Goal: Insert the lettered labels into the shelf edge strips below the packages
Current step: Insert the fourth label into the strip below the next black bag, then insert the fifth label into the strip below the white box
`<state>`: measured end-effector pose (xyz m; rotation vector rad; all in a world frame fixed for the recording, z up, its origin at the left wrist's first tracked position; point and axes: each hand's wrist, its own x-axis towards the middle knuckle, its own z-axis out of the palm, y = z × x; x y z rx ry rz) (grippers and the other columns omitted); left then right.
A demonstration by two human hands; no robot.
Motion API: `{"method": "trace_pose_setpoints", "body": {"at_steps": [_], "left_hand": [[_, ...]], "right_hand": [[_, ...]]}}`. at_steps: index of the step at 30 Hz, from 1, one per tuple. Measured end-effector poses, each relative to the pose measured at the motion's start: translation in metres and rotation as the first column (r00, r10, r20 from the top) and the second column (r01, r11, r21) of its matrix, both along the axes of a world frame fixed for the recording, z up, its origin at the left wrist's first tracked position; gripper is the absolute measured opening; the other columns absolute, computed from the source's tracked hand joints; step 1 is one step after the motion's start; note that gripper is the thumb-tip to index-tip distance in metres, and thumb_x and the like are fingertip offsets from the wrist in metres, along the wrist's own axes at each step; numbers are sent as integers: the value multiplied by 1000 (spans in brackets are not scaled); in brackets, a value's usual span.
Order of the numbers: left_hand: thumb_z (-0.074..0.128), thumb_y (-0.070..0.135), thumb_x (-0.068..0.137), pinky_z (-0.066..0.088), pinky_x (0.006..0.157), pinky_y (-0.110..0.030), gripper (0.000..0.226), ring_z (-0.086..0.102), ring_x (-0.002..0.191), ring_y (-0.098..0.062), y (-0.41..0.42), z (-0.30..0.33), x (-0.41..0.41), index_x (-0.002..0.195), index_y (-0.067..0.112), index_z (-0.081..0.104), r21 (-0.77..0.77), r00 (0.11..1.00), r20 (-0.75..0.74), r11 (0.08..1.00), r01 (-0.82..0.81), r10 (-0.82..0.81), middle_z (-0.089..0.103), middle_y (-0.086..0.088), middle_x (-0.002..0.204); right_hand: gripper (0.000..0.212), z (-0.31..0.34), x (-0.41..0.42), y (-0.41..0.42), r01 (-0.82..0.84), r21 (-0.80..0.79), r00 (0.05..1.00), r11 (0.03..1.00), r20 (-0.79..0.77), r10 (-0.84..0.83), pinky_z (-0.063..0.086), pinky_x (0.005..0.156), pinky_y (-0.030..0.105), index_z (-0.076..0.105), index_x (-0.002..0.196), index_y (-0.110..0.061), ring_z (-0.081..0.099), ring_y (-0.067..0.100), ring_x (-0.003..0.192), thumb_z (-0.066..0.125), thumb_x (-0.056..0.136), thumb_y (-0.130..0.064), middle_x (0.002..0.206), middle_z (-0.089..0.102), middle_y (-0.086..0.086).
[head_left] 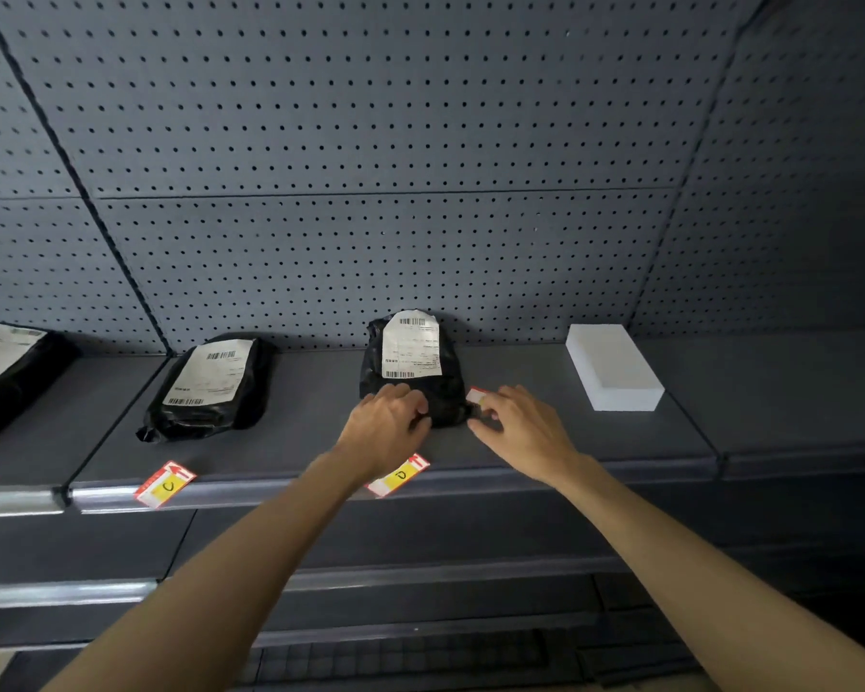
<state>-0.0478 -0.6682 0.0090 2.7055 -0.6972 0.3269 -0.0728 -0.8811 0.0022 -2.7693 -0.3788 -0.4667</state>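
Note:
A black package (413,362) with a white shipping sticker stands in the middle of the dark shelf (595,442). My left hand (388,422) rests on its near lower edge, fingers curled against the wrap. My right hand (518,424) is at the package's right corner and pinches a small red, white and yellow label (476,395). Two lettered labels sit tilted in the shelf edge strip (270,486): label C (165,484) below the left black package (211,387), and label D (399,476) below the middle one, partly hidden by my left wrist.
A white box (612,367) lies on the shelf to the right. Another black package (6,372) lies at the far left on the neighbouring shelf. A perforated back panel (370,142) rises behind. Lower shelves (420,571) run beneath my forearms.

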Motion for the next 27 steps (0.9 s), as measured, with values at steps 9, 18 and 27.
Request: {"method": "trace_pose_setpoints", "body": {"at_steps": [9,18,27], "left_hand": [[55,30,90,44,88,-40,23,53,105,-26,-86,25,46,106,15,61,112,992,-71,987,112,-105,61,-7,109],[62,27,87,44,97,-42,33,46,118,-25,-118,8,89,118,16,58,279,969,-233,949,147,-82,57,-7,120],[58,33,81,39,99,-41,41,42,119,-24,-124,-24,120,121,26,56,445,967,-254,886,130,-14,52,-5,119]], "right_hand": [[37,23,34,-67,92,-24,995,996,-37,-92,43,67,32,64,98,-11,56,21,95,61,86,-47,98,63,4],[37,1,63,-81,52,-32,982,998,-179,-57,48,73,34,62,100,-8,56,24,95,67,85,-41,103,60,7],[46,-42,91,-73,23,-40,937,999,-349,-36,44,65,37,54,108,-5,58,30,84,64,86,-44,109,48,12]]}}
